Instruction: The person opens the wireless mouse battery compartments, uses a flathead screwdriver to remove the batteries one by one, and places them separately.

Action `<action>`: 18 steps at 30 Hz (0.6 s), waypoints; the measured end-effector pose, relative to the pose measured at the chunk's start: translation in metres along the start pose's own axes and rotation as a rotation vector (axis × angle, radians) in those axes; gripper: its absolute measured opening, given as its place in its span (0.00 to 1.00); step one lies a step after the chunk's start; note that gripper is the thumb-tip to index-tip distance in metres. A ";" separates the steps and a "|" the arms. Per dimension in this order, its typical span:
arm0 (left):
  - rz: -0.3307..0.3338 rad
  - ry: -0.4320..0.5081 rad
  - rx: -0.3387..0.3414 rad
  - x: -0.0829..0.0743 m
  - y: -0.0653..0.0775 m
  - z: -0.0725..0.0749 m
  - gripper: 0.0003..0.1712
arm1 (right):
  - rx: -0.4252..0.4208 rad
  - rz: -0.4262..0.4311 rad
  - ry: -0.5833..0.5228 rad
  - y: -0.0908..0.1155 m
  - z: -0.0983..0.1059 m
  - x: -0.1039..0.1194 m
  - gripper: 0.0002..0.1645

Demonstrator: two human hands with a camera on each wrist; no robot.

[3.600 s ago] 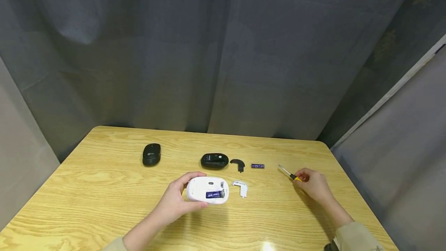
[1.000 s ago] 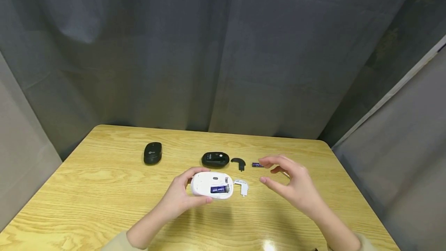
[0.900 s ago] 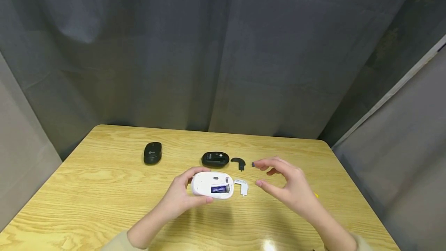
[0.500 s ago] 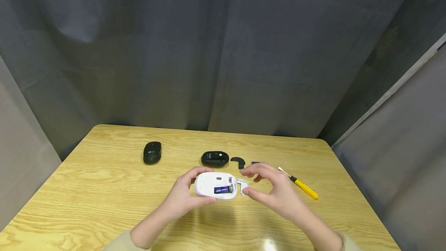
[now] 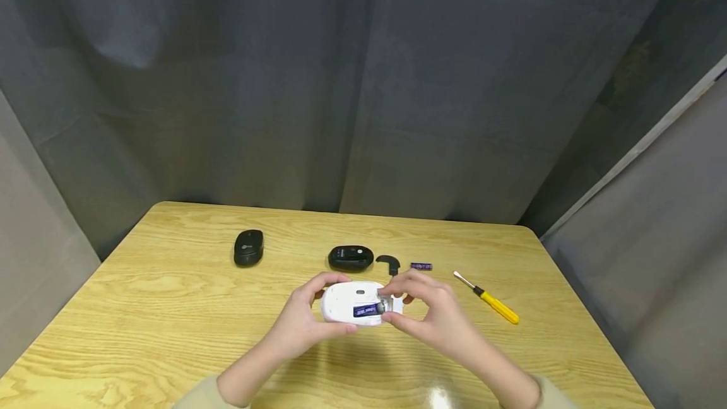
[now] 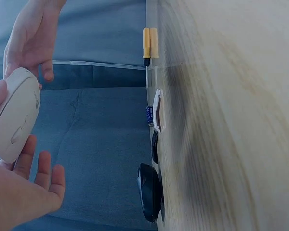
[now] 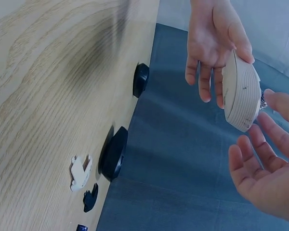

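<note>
In the head view, a white computer mouse is held up over the table, underside showing, with its battery compartment uncovered. A purple battery lies in that compartment. My left hand grips the mouse at its left end, thumb along the near edge and fingers along the far edge. At the other end is my right hand, its thumb and index finger on either side of the compartment opening. The right wrist view shows these fingertips right at the mouse's end, beside a shiny metal bit. Below lies a white cover.
Behind the hands a black mouse lies underside up, beside a black curved cover and a loose purple battery. A yellow-handled screwdriver rests at the right. Another black mouse sits at the left of the wooden table.
My right hand has put down the screwdriver and moved left, past the loose battery, to the white mouse. My left hand has shifted slightly right with the mouse.
</note>
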State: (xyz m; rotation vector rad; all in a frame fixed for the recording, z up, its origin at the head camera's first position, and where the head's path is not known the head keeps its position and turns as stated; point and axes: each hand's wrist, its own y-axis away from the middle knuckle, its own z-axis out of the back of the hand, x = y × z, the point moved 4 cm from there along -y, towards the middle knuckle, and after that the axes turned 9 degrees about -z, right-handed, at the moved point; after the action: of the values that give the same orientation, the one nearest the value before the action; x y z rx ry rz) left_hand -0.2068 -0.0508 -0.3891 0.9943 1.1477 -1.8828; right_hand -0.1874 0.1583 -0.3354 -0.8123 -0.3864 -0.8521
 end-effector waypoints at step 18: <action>0.036 -0.034 -0.027 0.000 0.000 0.000 0.37 | -0.002 0.006 0.053 -0.001 -0.005 -0.001 0.11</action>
State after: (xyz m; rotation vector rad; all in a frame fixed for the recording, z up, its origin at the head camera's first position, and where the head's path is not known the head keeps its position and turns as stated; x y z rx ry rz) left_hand -0.2068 -0.0510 -0.3893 0.9582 1.1254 -1.8448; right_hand -0.1887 0.1543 -0.3390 -0.7910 -0.3360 -0.8674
